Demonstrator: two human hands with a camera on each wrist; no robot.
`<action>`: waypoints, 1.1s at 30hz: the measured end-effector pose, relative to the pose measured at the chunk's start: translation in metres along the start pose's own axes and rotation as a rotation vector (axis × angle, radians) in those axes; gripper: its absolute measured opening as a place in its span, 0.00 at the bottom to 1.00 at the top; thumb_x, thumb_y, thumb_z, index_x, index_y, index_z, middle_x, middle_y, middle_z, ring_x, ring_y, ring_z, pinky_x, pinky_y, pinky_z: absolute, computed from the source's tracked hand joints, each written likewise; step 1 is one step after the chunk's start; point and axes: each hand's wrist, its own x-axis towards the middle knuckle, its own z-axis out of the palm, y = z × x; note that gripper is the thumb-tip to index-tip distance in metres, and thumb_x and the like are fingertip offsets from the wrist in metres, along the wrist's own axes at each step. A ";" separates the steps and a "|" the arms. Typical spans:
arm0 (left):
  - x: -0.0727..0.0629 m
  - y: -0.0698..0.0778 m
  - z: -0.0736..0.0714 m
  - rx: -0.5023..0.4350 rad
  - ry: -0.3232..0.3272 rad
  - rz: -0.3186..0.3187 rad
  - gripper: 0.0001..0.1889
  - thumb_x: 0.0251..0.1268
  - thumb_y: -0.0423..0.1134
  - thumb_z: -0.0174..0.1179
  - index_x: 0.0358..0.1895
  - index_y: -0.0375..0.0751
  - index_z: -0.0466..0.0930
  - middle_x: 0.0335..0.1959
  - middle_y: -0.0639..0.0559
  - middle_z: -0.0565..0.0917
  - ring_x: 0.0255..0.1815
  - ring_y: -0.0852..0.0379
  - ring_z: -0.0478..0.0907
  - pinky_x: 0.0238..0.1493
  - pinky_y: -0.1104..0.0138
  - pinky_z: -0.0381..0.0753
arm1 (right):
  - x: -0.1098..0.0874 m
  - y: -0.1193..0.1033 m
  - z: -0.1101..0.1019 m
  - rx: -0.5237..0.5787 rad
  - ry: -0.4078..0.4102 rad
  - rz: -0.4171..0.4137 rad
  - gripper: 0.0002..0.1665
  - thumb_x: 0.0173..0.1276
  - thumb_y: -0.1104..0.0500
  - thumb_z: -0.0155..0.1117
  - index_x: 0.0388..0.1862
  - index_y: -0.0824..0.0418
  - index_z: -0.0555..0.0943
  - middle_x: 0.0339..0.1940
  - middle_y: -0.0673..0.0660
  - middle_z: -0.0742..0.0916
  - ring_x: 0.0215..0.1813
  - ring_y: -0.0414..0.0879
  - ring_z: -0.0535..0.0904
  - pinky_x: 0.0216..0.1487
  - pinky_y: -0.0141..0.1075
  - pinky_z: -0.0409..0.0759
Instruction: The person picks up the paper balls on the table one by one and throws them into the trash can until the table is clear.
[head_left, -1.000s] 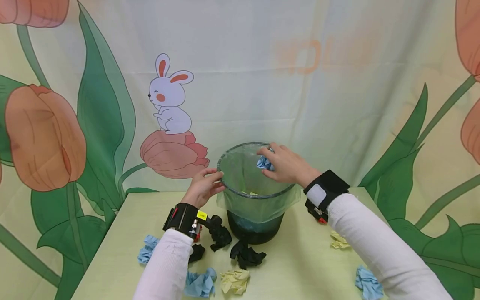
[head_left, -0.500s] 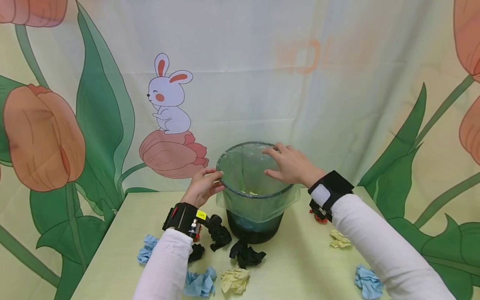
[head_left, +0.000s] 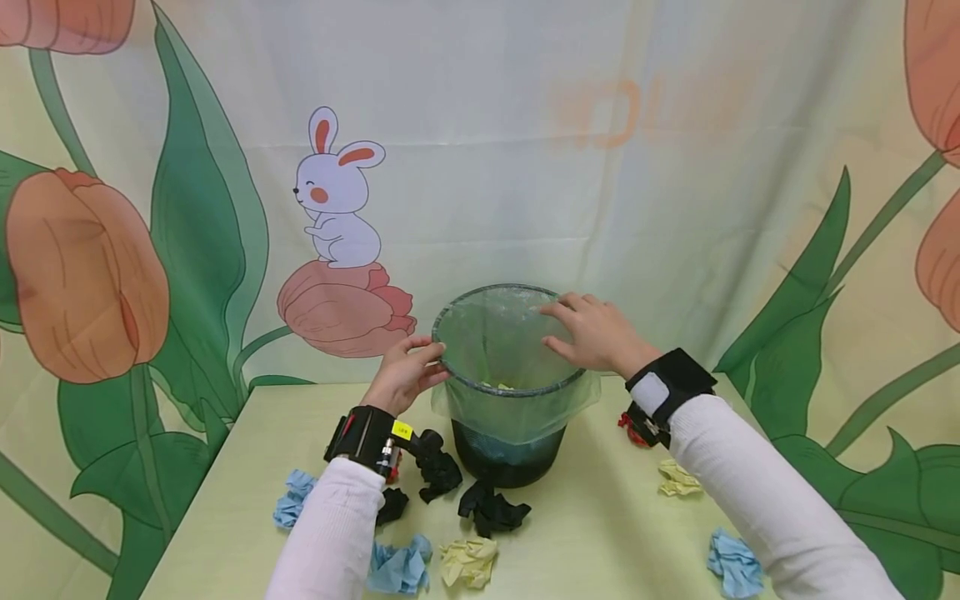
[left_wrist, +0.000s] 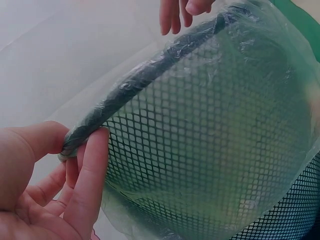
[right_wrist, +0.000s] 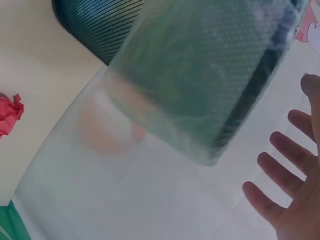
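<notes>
A black mesh trash bin (head_left: 510,475) stands on the table, with a translucent green bag (head_left: 517,421) folded over its rim. My left hand (head_left: 401,375) pinches the rim and bag at the bin's left side. In the left wrist view, the thumb and forefinger (left_wrist: 92,175) of that hand lie on either side of the rim. Over the right part of the bin's mouth hovers my right hand (head_left: 600,335), holding nothing. Its fingers (right_wrist: 287,175) are spread apart in the right wrist view. Some pale yellow paper (head_left: 501,387) shows inside the bin.
Crumpled paper balls lie on the table (head_left: 600,533): black (head_left: 493,510), yellow (head_left: 468,562) and blue (head_left: 401,565) in front of the bin. A blue ball (head_left: 292,498) is at left. Red (head_left: 637,429), yellow (head_left: 678,477) and blue (head_left: 735,563) ones lie at right. A printed cloth (head_left: 480,167) hangs behind.
My right hand has let go of a blue paper ball over the bin, and the ball is out of sight. That hand has drawn back slightly right; the left has stayed at the rim.
</notes>
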 end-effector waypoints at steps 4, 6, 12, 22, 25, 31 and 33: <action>0.001 0.000 0.000 -0.006 0.007 -0.001 0.20 0.66 0.35 0.53 0.59 0.38 0.60 0.40 0.47 0.71 0.29 0.59 0.76 0.34 0.72 0.83 | -0.003 0.006 0.002 -0.002 0.083 -0.004 0.24 0.67 0.47 0.56 0.58 0.56 0.74 0.51 0.61 0.79 0.51 0.56 0.75 0.45 0.48 0.78; 0.000 0.000 0.000 -0.006 0.008 0.000 0.20 0.66 0.34 0.53 0.59 0.38 0.60 0.39 0.48 0.71 0.28 0.59 0.76 0.35 0.71 0.83 | -0.005 0.009 0.003 -0.004 0.114 -0.001 0.23 0.67 0.48 0.57 0.56 0.58 0.75 0.48 0.61 0.79 0.49 0.56 0.76 0.44 0.47 0.79; 0.000 0.000 0.000 -0.004 0.007 -0.001 0.21 0.66 0.35 0.54 0.59 0.38 0.60 0.39 0.48 0.71 0.29 0.60 0.76 0.35 0.71 0.83 | -0.011 0.023 0.009 0.008 0.134 0.050 0.21 0.67 0.51 0.57 0.54 0.61 0.76 0.43 0.61 0.80 0.45 0.57 0.76 0.41 0.46 0.78; 0.000 0.000 -0.001 -0.006 0.004 0.003 0.21 0.66 0.35 0.54 0.60 0.38 0.60 0.37 0.48 0.71 0.28 0.60 0.76 0.36 0.71 0.83 | -0.025 0.039 0.023 0.024 0.130 0.141 0.19 0.68 0.52 0.55 0.51 0.61 0.77 0.43 0.62 0.80 0.45 0.58 0.76 0.43 0.48 0.77; 0.000 0.000 -0.001 -0.006 0.005 0.003 0.21 0.66 0.35 0.54 0.60 0.38 0.60 0.38 0.48 0.71 0.29 0.59 0.76 0.36 0.71 0.83 | -0.030 0.041 0.029 0.041 0.135 0.150 0.17 0.68 0.52 0.54 0.50 0.61 0.78 0.43 0.62 0.81 0.43 0.58 0.76 0.40 0.47 0.78; -0.002 0.000 -0.001 -0.003 0.004 0.000 0.21 0.66 0.35 0.54 0.60 0.38 0.60 0.42 0.46 0.71 0.29 0.59 0.76 0.35 0.71 0.83 | -0.038 0.047 0.040 0.088 0.150 0.185 0.16 0.69 0.54 0.53 0.48 0.62 0.78 0.42 0.62 0.81 0.42 0.56 0.77 0.40 0.46 0.78; -0.002 0.001 -0.001 -0.002 0.003 -0.001 0.21 0.66 0.35 0.53 0.60 0.38 0.60 0.42 0.45 0.71 0.29 0.59 0.76 0.35 0.71 0.83 | -0.042 0.050 0.044 0.098 0.153 0.198 0.16 0.68 0.54 0.53 0.48 0.62 0.78 0.42 0.62 0.81 0.42 0.56 0.77 0.41 0.47 0.78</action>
